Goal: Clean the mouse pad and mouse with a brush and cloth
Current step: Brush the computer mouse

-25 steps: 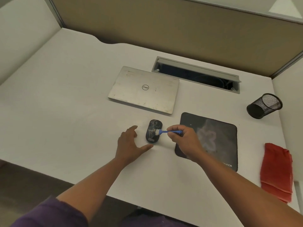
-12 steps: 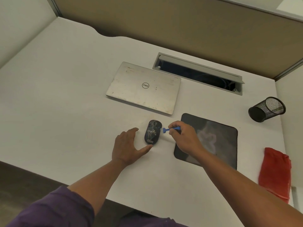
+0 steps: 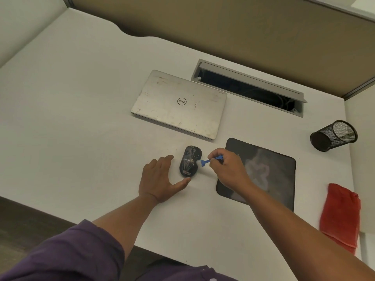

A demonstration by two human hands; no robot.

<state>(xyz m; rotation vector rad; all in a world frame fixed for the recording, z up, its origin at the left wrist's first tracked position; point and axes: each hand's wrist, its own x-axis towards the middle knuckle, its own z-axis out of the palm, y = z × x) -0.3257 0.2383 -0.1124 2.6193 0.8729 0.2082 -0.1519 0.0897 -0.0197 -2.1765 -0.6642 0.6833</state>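
Head view: brush (image 3: 207, 161) bristles at the right edge of the mouse (image 3: 190, 161), both hands on the desk (image 3: 71, 118).
Left hand (image 3: 160, 178) lies flat just left of the mouse, fingers straight and spread wide, thumb tip near the mouse's near end, gripping nothing. The mouse is dark, oval, smeared with pale streaks and dust, a small label at its near end; it sits on bare desk, just left of the pad (image 3: 261, 171). Right hand (image 3: 228, 169), right of the mouse and over the pad's left edge, pinches the blue brush handle. The pad is black with a whitish smudge. Cloth (image 3: 341, 217), red and folded, lies far right of the mouse. Against half a second ago, the white bristles show at the mouse's edge; the left hand and mouse have not shifted.
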